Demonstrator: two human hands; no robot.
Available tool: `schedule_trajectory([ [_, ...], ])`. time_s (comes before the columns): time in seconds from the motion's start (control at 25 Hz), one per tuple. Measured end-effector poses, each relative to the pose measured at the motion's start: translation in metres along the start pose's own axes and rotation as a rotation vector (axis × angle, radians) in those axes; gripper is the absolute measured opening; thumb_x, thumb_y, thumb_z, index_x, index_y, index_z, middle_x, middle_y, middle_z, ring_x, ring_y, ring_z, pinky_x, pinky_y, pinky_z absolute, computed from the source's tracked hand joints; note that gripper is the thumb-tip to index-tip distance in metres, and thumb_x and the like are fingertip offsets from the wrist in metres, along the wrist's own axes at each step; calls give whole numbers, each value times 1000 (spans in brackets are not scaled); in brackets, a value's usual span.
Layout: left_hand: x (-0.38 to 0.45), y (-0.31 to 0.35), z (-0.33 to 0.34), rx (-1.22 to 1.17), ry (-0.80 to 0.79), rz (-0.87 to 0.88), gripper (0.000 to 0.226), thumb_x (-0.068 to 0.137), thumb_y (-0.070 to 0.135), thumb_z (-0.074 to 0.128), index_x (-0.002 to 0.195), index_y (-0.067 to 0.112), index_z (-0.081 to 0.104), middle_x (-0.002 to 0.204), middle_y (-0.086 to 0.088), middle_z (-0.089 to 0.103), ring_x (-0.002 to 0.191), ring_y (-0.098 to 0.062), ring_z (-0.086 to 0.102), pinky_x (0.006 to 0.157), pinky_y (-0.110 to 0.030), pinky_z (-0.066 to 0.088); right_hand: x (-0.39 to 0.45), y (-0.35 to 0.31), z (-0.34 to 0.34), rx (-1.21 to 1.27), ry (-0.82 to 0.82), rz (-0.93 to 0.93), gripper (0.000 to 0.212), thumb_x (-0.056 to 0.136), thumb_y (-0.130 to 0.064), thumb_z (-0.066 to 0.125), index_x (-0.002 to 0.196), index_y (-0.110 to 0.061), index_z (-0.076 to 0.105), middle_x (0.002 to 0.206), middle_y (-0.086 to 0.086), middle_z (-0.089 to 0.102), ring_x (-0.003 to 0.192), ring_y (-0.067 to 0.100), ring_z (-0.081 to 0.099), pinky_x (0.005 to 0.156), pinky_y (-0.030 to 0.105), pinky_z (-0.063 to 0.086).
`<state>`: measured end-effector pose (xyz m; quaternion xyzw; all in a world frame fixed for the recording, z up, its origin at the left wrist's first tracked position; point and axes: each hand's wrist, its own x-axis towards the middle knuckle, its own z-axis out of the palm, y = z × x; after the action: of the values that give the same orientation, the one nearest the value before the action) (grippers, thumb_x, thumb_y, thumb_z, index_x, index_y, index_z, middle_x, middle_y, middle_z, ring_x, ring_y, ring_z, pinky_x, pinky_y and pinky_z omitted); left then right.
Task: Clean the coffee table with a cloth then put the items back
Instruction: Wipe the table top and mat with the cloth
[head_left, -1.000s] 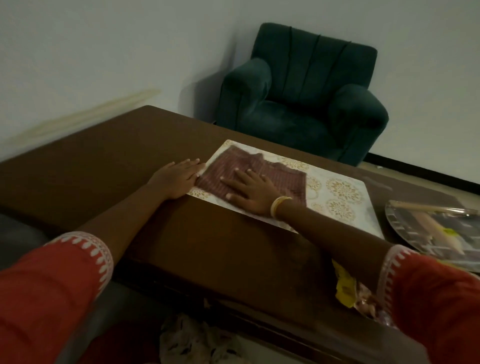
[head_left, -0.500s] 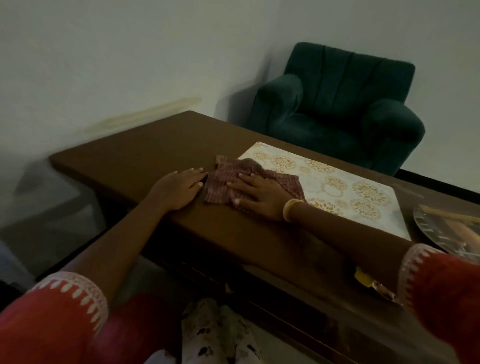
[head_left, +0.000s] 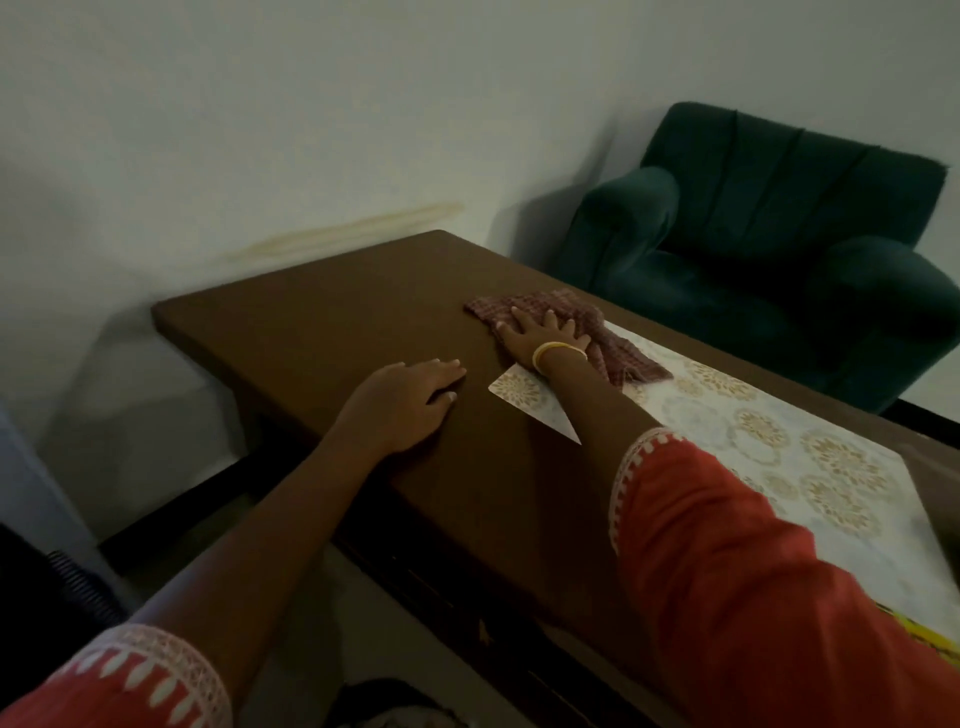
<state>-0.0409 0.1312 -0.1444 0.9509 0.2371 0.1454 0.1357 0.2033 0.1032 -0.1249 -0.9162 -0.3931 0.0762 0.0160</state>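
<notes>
A dark brown coffee table (head_left: 322, 332) fills the middle of the view. A checked maroon cloth (head_left: 561, 306) lies near its far edge, half on the bare wood and half on a white placemat with gold medallions (head_left: 779, 457). My right hand (head_left: 540, 332) presses flat on the cloth, fingers spread, with a yellow bangle at the wrist. My left hand (head_left: 405, 400) rests palm down on the bare wood near the front edge, a little left of the placemat's corner and holding nothing.
A dark green armchair (head_left: 769, 249) stands behind the table at the right, close to its far edge. A pale wall runs behind. A yellow item (head_left: 930, 631) peeks out at the table's right front. Floor shows at the left of the table.
My right hand has slid the cloth away from the front edge toward the far side of the table. The left hand stayed flat on the wood. The view swung left, so the tray at the right is out of sight.
</notes>
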Motion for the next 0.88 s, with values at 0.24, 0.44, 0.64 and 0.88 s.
schedule_trajectory([
  [0.24, -5, 5, -1, -127, 87, -104, 42, 95, 38, 48, 137, 34, 50, 144, 1, 49, 127, -20, 49, 104, -35, 40, 8, -88, 17, -112, -51, -544, 61, 86, -78, 16, 143, -60, 3, 163, -3, 0, 149, 33, -1, 114, 65, 1],
  [0.44, -21, 6, -9, -128, 94, -79, 39, 96, 36, 47, 135, 35, 52, 146, 6, 47, 133, -13, 44, 104, -32, 38, 26, -70, 8, -91, 9, -607, 77, 75, -88, 9, 145, -56, 12, 162, -8, 11, 149, 24, 12, 119, 55, 10],
  [0.64, -13, -9, -1, -185, 116, -87, 37, 94, 40, 49, 130, 37, 56, 141, 16, 50, 136, -4, 38, 110, -35, 35, 74, 33, -1, -27, 93, -94, 76, 82, -81, 10, 150, -46, 9, 163, 0, 3, 148, 35, 6, 116, 61, 7],
  [0.88, -2, -45, -16, -188, 85, 3, 35, 95, 38, 50, 129, 35, 57, 141, 11, 52, 134, -10, 42, 111, -36, 32, 74, -2, 4, -20, 43, -32, 76, 82, -82, 11, 149, -47, 5, 163, 3, -1, 148, 39, -1, 114, 67, 2],
])
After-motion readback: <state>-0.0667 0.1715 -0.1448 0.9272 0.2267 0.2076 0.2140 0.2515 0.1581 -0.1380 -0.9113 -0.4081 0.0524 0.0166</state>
